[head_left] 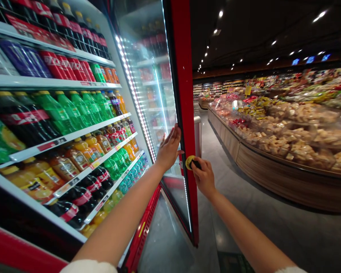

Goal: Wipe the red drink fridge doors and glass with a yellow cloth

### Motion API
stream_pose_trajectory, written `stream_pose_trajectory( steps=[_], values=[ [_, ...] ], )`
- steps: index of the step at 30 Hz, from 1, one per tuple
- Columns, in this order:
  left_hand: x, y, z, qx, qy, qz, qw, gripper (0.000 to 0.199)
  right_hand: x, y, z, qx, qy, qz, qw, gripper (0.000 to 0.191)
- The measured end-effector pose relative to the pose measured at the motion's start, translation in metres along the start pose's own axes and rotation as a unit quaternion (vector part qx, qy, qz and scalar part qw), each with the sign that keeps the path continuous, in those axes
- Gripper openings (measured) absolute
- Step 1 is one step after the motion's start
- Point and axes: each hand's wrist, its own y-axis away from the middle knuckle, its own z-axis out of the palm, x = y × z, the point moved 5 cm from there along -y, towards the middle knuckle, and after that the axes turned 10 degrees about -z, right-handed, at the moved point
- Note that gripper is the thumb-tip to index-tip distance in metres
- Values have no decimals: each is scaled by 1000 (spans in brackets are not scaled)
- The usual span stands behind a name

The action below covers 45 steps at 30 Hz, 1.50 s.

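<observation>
The red-framed glass door (191,113) of a drinks fridge stands swung open. My left hand (169,148) lies with fingers stretched out against the inner side of the door, near its edge. On the outer edge of the frame, my right hand (205,175) is closed on a small round yellow pad with a black grip (190,163). The yellow side faces the red frame and seems to touch it. My fingers partly cover the black part, so its exact kind is unclear.
To the left, fridge shelves (74,142) hold rows of soda bottles, juice bottles and cans. A curved wooden display stand (261,170) full of bagged goods is on the right. Grey tiled floor (216,132) runs between. A red grille (147,216) lines the fridge's base.
</observation>
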Motion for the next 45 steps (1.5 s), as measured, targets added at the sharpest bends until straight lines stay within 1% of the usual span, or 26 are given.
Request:
stream_pose_trajectory(
  steps=[3,5,7,11,13,15,18,20,22,26,28,29,31,33,35,36,38,40,42,43,45],
  values=[
    [3,-3,3,-2,-4,-8,1000,99,12,-21,-2,7,5,13,1000,43],
    [6,-6,6,-3,1,-9,1000,98,18,-24,-1,22,7,22,999,42],
    [9,-9,9,-3,11,-8,1000,98,20,-8,4,26,7,31,999,40],
    [16,-17,16,-3,22,-13,1000,101,22,52,17,3,-22,37,999,36],
    [20,-21,20,-3,23,-13,1000,102,27,64,19,12,-43,32,998,33],
    [23,-25,25,0,25,-11,1000,103,37,55,18,40,-61,30,997,31],
    [27,-31,32,4,26,-13,1000,103,55,26,16,92,-83,42,991,33],
    [30,-35,38,3,26,-16,1000,103,64,20,19,115,-94,56,987,32],
    [33,-38,43,3,25,-20,999,100,69,33,25,112,-101,66,986,29],
    [37,-47,51,1,20,-24,1000,93,80,88,36,74,-113,99,986,26],
    [39,-54,56,0,19,-27,999,93,91,99,37,66,-131,117,982,24],
    [41,-58,60,3,22,-28,999,93,98,97,37,66,-144,124,980,22],
    [46,-65,69,14,37,-28,999,92,111,84,34,77,-167,134,974,22],
    [52,-65,83,27,67,-27,997,90,124,70,31,92,-181,140,969,24],
    [57,-53,103,26,102,-26,994,88,133,70,32,93,-191,148,966,26],
    [60,-43,114,19,118,-24,993,86,137,76,34,84,-196,153,965,27],
    [63,-14,141,-15,127,-15,992,81,142,100,40,55,-209,165,962,25],
    [65,20,168,-60,116,-3,991,74,146,127,46,30,-220,176,959,23],
    [66,49,194,-107,96,9,989,69,150,144,49,20,-227,184,956,23],
    [66,61,204,-123,84,9,989,68,152,146,50,21,-228,186,956,23],
    [66,73,220,-137,62,5,989,68,155,137,50,32,-225,188,955,25]
  ],
)
